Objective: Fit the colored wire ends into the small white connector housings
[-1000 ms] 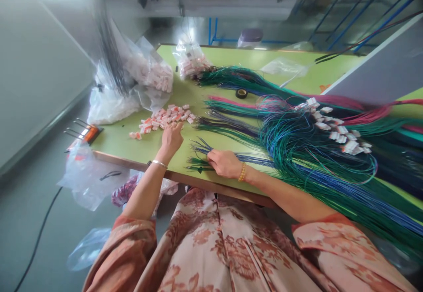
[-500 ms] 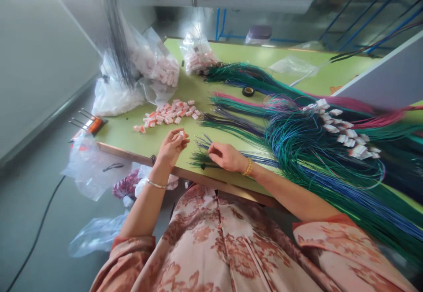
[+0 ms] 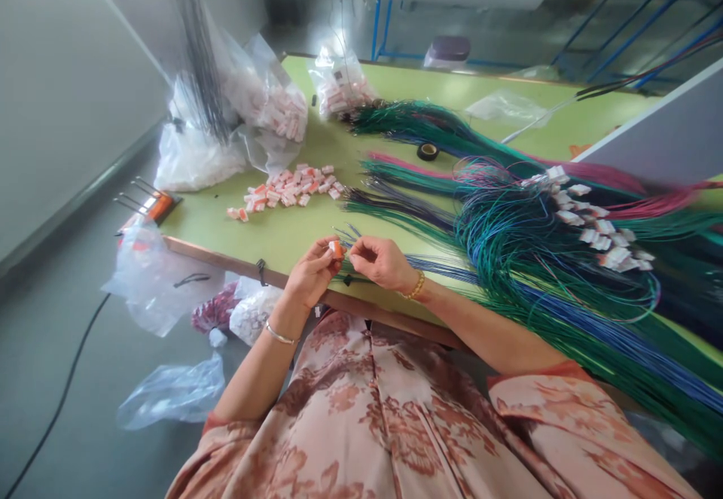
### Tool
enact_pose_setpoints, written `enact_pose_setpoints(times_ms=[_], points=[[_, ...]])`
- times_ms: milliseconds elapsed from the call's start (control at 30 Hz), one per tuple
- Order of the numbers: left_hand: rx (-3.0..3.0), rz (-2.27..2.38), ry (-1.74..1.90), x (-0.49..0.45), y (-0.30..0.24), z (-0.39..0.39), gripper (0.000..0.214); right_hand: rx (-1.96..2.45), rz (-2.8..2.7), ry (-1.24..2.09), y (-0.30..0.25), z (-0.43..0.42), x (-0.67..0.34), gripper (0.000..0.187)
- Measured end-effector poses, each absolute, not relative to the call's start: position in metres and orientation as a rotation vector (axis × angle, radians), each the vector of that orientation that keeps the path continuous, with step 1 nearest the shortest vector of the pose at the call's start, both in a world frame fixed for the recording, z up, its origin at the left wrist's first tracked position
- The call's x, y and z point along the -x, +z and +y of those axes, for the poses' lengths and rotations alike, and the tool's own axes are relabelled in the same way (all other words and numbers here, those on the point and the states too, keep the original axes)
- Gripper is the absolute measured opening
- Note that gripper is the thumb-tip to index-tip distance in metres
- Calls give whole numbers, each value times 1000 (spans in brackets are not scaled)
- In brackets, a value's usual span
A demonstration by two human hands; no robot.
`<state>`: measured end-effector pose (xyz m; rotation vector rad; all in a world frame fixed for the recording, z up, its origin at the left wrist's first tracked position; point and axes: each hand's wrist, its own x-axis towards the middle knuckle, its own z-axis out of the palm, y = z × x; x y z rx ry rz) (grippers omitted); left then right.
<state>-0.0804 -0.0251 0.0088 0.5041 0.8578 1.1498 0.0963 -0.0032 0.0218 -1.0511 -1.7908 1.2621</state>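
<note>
Angular plastic blocks in a loose pile [image 3: 288, 189] on a smooth green table [image 3: 197, 217]; right of the pile, thin glossy wires [image 3: 486, 220], looped and fanned. At the pile's front right, pinched in the left hand [image 3: 310, 277], a boxy white-and-orange connector [image 3: 337, 249]. Farther right, right hand [image 3: 384, 264] with fingertips together; cannot tell whether on a wire. In front of the pile, room up to the straight brown edge [image 3: 220, 258].

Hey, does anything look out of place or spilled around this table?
A crumpled clear bag seems to lie loose on the floor, like a stray, and two connectors sit just left of their pile. I see no clear damage.
</note>
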Motion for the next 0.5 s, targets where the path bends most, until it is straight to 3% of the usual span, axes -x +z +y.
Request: enact_pose_setpoints(times_ms=[500], points=[[-565, 897, 1184, 73, 5, -34, 25, 1143, -1888, 1069, 19, -7, -96, 11]])
